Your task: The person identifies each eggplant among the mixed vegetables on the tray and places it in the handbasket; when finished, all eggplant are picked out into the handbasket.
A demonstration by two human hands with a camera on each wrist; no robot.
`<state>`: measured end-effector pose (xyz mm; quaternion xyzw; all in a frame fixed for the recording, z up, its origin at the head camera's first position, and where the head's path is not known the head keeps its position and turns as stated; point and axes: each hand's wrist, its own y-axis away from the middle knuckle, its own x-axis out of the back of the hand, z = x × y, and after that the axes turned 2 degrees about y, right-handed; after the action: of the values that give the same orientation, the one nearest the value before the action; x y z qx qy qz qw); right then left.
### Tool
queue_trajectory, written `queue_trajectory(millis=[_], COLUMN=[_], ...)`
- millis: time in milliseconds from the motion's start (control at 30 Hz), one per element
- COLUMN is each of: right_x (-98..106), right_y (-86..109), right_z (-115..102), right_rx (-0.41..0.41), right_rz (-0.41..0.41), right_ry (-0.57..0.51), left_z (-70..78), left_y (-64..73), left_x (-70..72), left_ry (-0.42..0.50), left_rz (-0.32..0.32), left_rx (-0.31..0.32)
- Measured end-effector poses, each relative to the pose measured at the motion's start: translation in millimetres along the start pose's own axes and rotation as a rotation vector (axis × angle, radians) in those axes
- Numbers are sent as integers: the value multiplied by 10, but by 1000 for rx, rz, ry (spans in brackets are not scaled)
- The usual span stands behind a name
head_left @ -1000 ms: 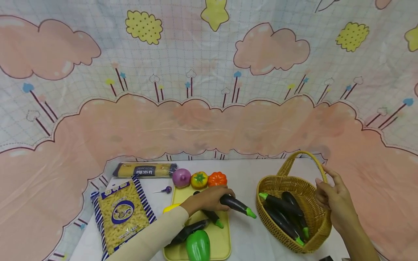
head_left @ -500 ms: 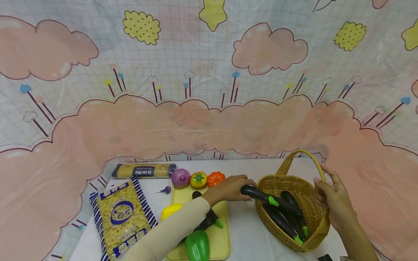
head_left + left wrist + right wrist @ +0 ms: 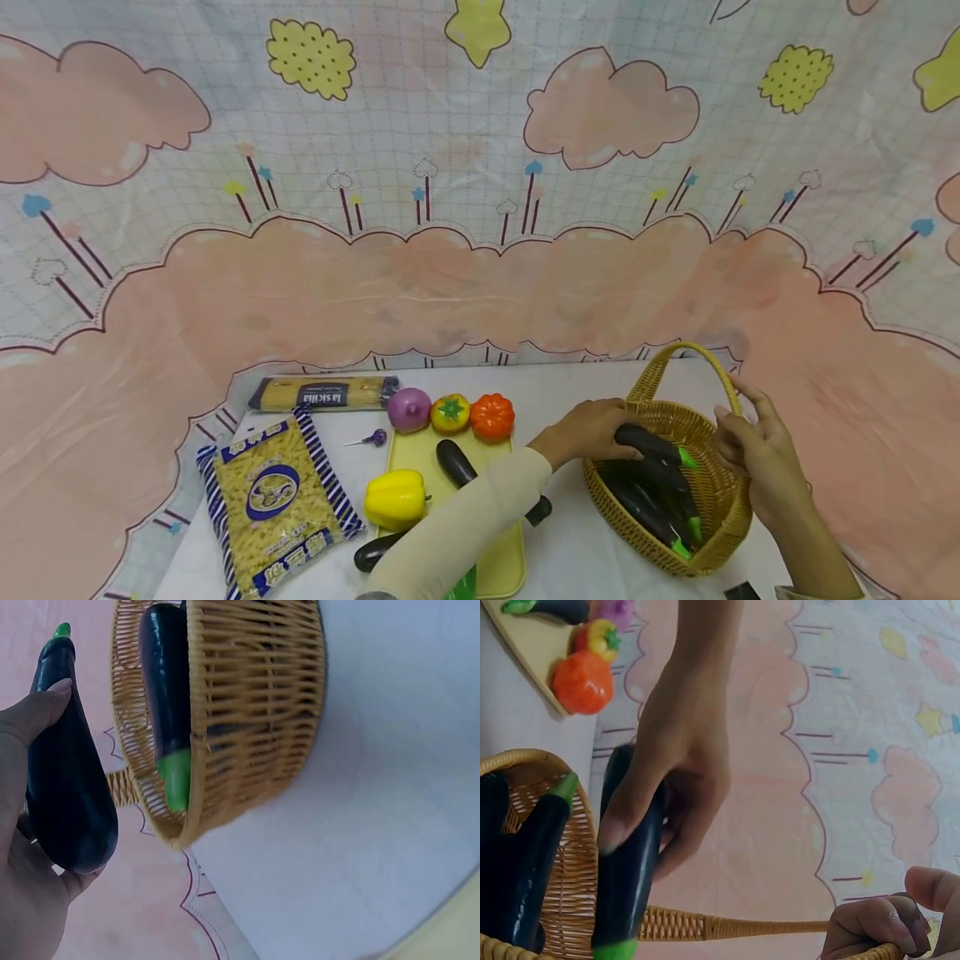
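My left hand (image 3: 596, 429) holds a toy eggplant (image 3: 654, 443) by its rounded end over the wicker basket (image 3: 255, 712). In the right wrist view that eggplant (image 3: 630, 870) hangs beside the basket's rim, green stem end downward. More dark eggplants (image 3: 637, 504) with green stems lie inside the basket. My right hand (image 3: 765, 458) grips the basket at the right foot of its arched handle (image 3: 697, 348); curled fingers (image 3: 877, 922) show there in the right wrist view.
A yellow tray (image 3: 517, 558) left of the basket bears eggplants, a yellow bell pepper (image 3: 395, 500) and a green vegetable mostly under my sleeve. A purple onion (image 3: 408, 410), tomato (image 3: 450, 413) and red ribbed vegetable (image 3: 492, 417) line its back edge. Pasta bags (image 3: 273, 500) lie left.
My left hand has carried the eggplant rightward from above the tray to over the basket. The right hand keeps its grip on the basket.
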<state>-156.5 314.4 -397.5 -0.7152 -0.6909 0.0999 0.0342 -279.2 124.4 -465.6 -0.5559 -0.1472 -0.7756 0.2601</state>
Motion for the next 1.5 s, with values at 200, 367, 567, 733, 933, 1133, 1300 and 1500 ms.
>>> queue_trajectory(millis=[200,367,567,733,933,1133,1300,1500], right_x=[1,-8,-4,-7,3,16,23,41], right_y=[21,14,7,12,9,7,7,4], right_z=[9,8,2,8,17,28,29,20], right_rx=[-24,-15,1,5,1,-9,-8,-11], right_rz=[10,7,-13,-13,-6,10,19,13], right_ry=[10,18,15,13,13,-2,4,13], left_z=[91,116,144,164,149,101,30,-167], left_y=[-164,-240,-266,-275,-260,-148,-2,261], left_x=[-200,-289,-340,-353,-338,-279,-207,-118], left_ry=[-58,-120,-150,-152,-119,-106,-109,-101], left_rz=[18,46,31,14,12,17,18,-2], left_rx=[85,148,186,195,185,145,86,58])
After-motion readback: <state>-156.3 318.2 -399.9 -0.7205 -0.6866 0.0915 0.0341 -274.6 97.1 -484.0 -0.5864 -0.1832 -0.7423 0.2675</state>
